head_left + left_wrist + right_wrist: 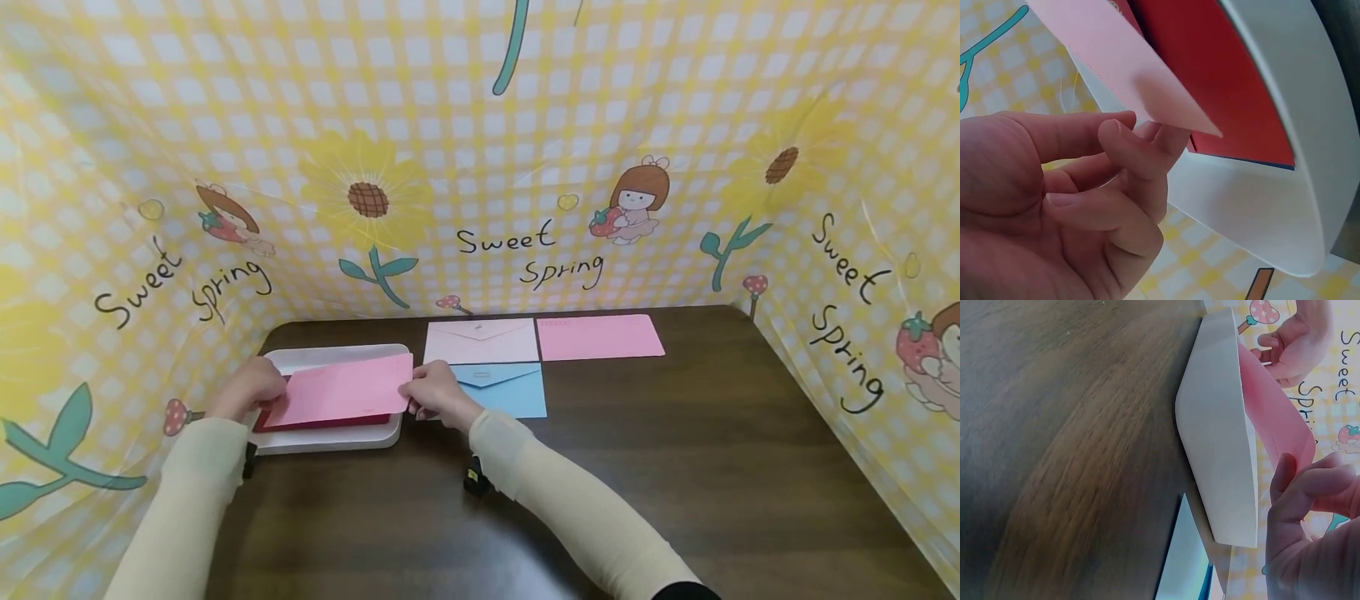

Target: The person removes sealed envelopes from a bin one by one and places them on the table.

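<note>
A flat pink paper envelope (341,385) slants over the shallow white tray (330,446), above a red paper envelope (341,422). The right hand (442,390) pinches its right end; the left hand (247,387) curls at the other, pinching or merely touching, I cannot tell. On the dark wooden tabletop (675,467), the right hand partly hides a light-blue envelope (513,393). Only the left wrist view shows a dark-blue edge (1275,164) beneath the red.
</note>
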Motion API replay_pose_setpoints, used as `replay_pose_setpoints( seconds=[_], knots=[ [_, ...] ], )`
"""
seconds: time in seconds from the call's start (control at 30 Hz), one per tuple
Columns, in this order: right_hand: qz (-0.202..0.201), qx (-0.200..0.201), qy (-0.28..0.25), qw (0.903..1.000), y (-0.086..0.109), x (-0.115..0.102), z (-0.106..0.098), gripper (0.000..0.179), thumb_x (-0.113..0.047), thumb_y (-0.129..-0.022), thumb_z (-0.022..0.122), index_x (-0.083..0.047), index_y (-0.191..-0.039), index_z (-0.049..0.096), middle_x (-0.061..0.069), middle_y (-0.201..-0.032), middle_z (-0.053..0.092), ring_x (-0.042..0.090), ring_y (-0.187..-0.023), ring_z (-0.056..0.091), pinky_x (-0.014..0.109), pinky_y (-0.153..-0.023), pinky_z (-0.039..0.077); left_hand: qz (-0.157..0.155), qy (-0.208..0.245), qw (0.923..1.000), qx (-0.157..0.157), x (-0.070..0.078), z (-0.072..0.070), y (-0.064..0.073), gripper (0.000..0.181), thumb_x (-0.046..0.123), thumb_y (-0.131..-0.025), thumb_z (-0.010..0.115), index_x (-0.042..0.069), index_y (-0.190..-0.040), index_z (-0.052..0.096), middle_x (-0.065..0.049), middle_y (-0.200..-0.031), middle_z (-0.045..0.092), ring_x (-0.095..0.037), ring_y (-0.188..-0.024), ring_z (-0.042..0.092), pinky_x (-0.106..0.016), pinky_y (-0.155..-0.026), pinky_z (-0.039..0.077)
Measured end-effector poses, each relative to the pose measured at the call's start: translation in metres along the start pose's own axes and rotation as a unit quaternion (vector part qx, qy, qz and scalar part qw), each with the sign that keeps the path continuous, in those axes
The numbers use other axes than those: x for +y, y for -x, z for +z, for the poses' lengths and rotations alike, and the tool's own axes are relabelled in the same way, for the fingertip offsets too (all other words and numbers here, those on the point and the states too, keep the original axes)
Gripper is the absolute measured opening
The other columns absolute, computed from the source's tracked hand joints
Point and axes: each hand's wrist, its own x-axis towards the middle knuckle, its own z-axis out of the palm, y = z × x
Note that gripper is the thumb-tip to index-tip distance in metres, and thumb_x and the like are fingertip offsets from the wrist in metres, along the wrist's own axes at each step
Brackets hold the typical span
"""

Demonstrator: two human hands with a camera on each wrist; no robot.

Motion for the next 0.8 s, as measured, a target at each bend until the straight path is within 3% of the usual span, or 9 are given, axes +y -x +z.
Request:
replay_pose_setpoints(
  seconds=[0.3, 0.6, 0.8],
  knots=[
    [-0.011, -0.009, 0.008, 0.9999, 0.0, 0.001, -0.008, 0.008, -0.006, -0.098, 0.071, -0.002, -0.091, 0.073, 0.007, -0.063, 0.058, 0.016, -0.051, 0.051, 0.022, -0.046, 0.044, -0.024, 0.008, 0.9995, -0.019, -0.003, -0.002, -0.001, 0.019, 0.003, -0.089, 0.056, 0.001, -0.071, 0.061, -0.004, -0.06, 0.053, -0.013, -0.051, 0.046, -0.023, -0.052, 0.04],
    [-0.02, -0.02, -0.011, 0.9995, 0.003, 0.007, -0.023, 0.006, -0.004, -0.098, 0.071, 0.0, -0.101, 0.074, 0.007, -0.066, 0.057, 0.014, -0.052, 0.049, 0.022, -0.047, 0.042, 0.005, 0.014, 0.9998, -0.016, 0.002, 0.001, 0.003, 0.021, 0.005, -0.088, 0.057, 0.004, -0.067, 0.061, -0.004, -0.061, 0.055, -0.013, -0.051, 0.044, -0.024, -0.052, 0.038],
    [-0.027, -0.019, -0.008, 0.9994, 0.001, 0.014, -0.032, 0.009, -0.006, -0.098, 0.072, 0.0, -0.105, 0.074, 0.006, -0.065, 0.058, 0.014, -0.052, 0.049, 0.022, -0.048, 0.043, 0.016, 0.06, 0.9973, -0.04, 0.007, 0.002, 0.009, 0.02, 0.006, -0.093, 0.059, 0.002, -0.075, 0.066, -0.002, -0.062, 0.056, -0.011, -0.053, 0.048, -0.023, -0.052, 0.039]
  ],
)
